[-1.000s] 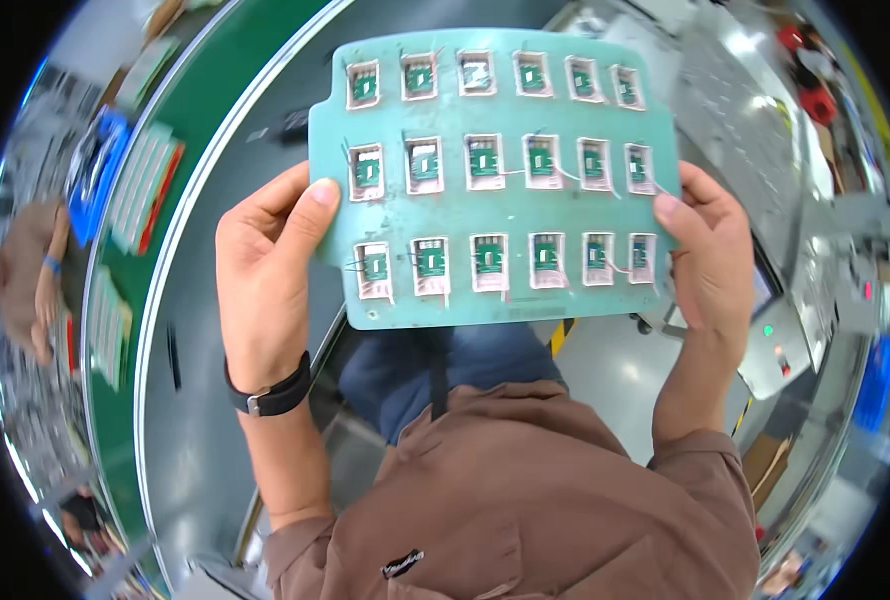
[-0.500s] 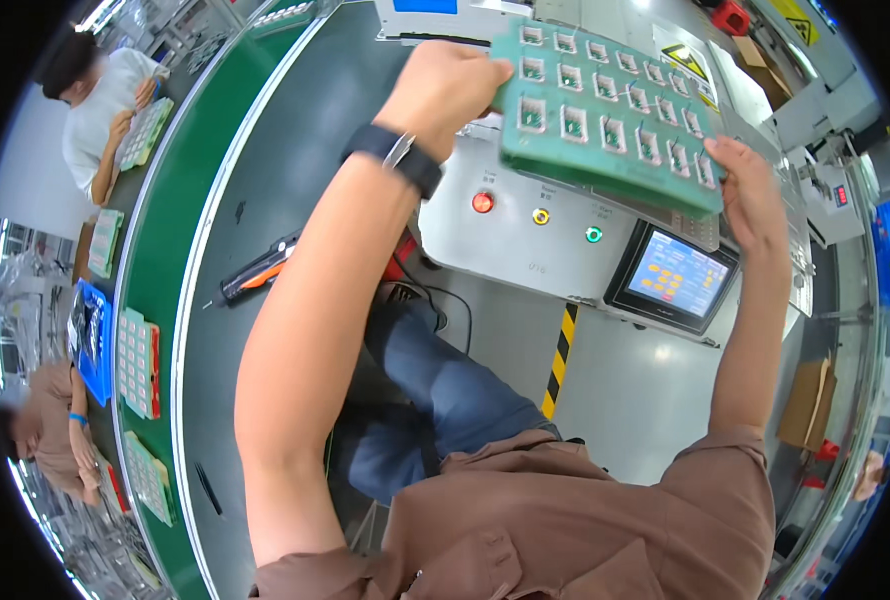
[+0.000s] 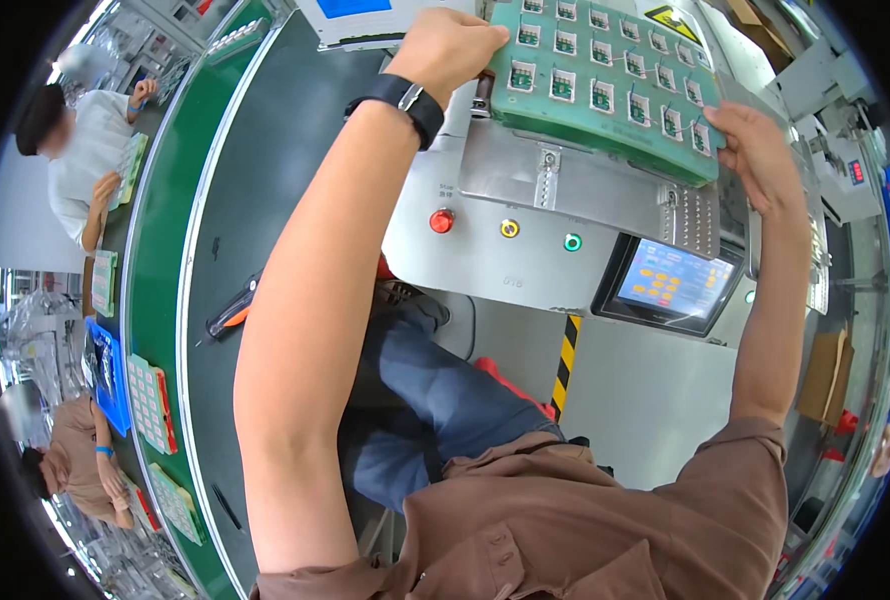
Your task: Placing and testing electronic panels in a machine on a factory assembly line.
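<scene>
A green tray (image 3: 577,128) with rows of white-rimmed pockets, each holding a small green part with thin wires, is between my hands over the machine. My left hand (image 3: 452,48) grips its left edge, fingers closed. My right hand (image 3: 758,152) holds the right front corner, thumb on top and other fingers partly hidden. Below the tray's near side a metal plate (image 3: 505,168) shows; whether the tray rests on it I cannot tell. The machine front (image 3: 465,260) carries a red button (image 3: 442,220), a yellow button (image 3: 509,229), a green button (image 3: 573,242) and a lit touchscreen (image 3: 673,284).
On my left runs a green conveyor belt (image 3: 155,300) with more trays (image 3: 152,403) beside a blue bin (image 3: 111,376). An orange-and-black power screwdriver (image 3: 233,312) lies on the grey bench (image 3: 265,190). Two people sit beyond the belt. A cardboard box (image 3: 825,376) is at right.
The tray has moved farther from me and lies flatter over the machine, exposing the metal plate on its near side. Both hands moved with it, and the view has shifted slightly.
</scene>
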The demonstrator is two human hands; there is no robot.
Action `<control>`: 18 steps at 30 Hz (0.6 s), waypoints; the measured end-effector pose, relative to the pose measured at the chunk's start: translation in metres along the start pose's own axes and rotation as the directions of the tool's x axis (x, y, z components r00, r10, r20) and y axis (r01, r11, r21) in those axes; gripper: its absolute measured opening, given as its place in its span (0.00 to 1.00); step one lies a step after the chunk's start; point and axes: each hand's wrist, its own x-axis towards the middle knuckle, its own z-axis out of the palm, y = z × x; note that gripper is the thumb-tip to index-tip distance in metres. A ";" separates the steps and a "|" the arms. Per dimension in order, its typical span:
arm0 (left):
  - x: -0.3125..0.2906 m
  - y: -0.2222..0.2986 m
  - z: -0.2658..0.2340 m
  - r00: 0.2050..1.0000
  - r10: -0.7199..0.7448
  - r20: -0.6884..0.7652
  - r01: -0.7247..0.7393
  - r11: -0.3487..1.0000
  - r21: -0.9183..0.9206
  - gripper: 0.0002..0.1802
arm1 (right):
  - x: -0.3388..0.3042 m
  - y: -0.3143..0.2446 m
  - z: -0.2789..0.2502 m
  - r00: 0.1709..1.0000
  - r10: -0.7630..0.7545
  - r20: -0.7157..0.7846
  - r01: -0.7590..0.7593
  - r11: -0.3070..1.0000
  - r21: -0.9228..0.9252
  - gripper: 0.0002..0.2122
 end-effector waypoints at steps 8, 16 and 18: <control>-0.006 0.010 -0.003 0.999 -0.006 0.050 0.004 0.999 0.044 0.14 | -0.010 -0.010 0.010 0.999 -0.002 -0.032 0.000 0.999 -0.035 0.12; -0.022 0.024 -0.008 0.999 -0.052 0.016 0.049 0.990 0.134 0.14 | -0.019 -0.012 0.017 0.998 -0.016 -0.064 0.019 0.999 0.045 0.14; -0.024 0.024 -0.010 0.997 -0.037 0.063 0.033 0.997 0.071 0.14 | -0.013 -0.010 0.010 0.999 0.004 -0.036 -0.003 1.000 0.025 0.15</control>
